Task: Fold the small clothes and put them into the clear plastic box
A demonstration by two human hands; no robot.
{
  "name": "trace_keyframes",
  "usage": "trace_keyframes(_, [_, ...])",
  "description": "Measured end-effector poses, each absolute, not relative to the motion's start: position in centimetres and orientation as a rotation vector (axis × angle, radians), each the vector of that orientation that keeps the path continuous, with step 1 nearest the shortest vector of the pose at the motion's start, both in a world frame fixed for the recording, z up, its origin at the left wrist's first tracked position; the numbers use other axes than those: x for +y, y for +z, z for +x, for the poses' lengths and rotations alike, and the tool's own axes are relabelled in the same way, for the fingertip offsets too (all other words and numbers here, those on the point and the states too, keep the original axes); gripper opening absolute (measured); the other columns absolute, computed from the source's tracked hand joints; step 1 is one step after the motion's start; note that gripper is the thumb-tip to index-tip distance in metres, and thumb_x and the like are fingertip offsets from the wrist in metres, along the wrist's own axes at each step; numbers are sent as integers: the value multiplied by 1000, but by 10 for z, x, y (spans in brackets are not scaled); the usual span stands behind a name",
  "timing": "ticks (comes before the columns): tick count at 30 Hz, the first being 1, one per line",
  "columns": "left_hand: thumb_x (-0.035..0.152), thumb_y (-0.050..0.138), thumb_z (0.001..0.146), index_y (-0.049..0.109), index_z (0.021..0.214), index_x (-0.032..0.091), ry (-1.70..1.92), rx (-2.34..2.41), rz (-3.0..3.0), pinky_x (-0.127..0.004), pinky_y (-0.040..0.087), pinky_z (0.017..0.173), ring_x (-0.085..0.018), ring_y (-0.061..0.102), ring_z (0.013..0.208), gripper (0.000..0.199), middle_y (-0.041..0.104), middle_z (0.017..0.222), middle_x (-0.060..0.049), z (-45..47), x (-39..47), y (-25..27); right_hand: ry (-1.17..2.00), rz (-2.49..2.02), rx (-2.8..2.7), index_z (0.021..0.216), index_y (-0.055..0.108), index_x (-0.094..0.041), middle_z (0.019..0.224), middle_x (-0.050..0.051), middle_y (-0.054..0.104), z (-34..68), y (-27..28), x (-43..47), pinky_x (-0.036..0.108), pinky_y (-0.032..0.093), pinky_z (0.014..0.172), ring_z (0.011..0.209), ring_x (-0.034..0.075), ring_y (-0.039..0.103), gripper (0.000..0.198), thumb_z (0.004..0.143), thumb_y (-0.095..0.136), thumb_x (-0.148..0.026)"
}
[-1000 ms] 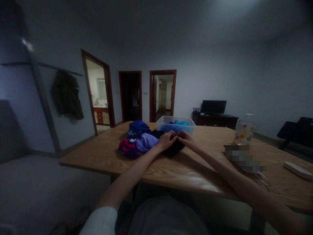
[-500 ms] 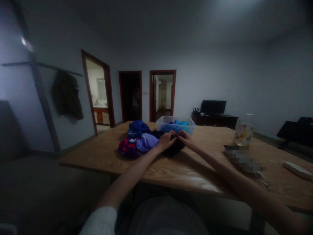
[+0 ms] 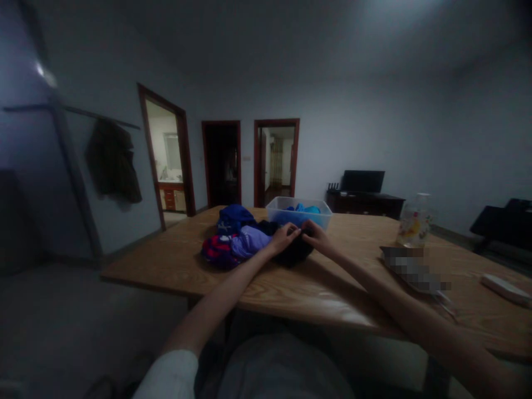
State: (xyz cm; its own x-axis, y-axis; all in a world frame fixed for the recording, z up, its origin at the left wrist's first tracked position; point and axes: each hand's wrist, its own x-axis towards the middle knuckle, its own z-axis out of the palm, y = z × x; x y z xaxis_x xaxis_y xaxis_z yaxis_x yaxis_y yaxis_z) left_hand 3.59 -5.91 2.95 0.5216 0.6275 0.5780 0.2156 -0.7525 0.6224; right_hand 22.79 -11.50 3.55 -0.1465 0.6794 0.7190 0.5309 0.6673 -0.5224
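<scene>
My left hand [image 3: 285,238] and my right hand [image 3: 315,235] pinch the upper edge of a black cloth item [image 3: 294,254], whose lower part rests on the table; its exact kind is too dark to tell. Left of it lies a pile of bunched cloth: a lilac piece [image 3: 250,242], a red-and-purple patterned piece [image 3: 218,249] and a dark blue piece [image 3: 235,218]. Just behind my hands stands a clear plastic bin [image 3: 279,210] with bright blue cloth [image 3: 308,209] inside.
On the right of the wooden table [image 3: 174,257] stand a glass jug [image 3: 413,224] with a painted pattern, a blurred-out packet [image 3: 409,269] and a white oblong object [image 3: 505,289]. Beyond the table, a television [image 3: 363,181] sits on a dark cabinet [image 3: 366,204].
My fingertips have moved slightly apart along the black cloth's edge. The pile and the bin have stayed where they were.
</scene>
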Motion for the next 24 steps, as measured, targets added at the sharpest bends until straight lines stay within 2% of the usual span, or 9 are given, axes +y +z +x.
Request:
trace_keyframes(8, [42,65,94,64,110,20,1206,626,2259,-33,56,94,-20,71,102,27,74,107,-6,37,-56,26,211,-1005,-1758,93,61,-21,89,4,65,230,33,-110,34,49,78,84,21,58,26,90,61,-47])
trace_keyframes(12, [41,67,93,65,111,21,1234,647,2314,-32,55,96,-19,70,105,27,73,110,-5,36,-55,24,223,-1001,-1765,91,62,-21,87,5,64,232,31,-106,33,49,73,80,21,58,28,89,63,-49])
trace_keyframes(19, [52,60,96,67,116,20,1121,710,2304,-37,54,99,-23,69,109,38,74,116,-8,37,-53,23,152,-950,-1782,96,61,-20,92,4,66,234,31,-104,34,48,82,87,22,60,21,89,64,-41])
trace_keyframes(24, [56,54,99,70,112,18,1082,603,2266,-35,53,98,-24,70,107,44,75,114,-9,37,-48,24,50,-985,-1812,97,60,-20,90,4,65,230,33,-111,31,47,76,83,20,59,18,88,61,-35])
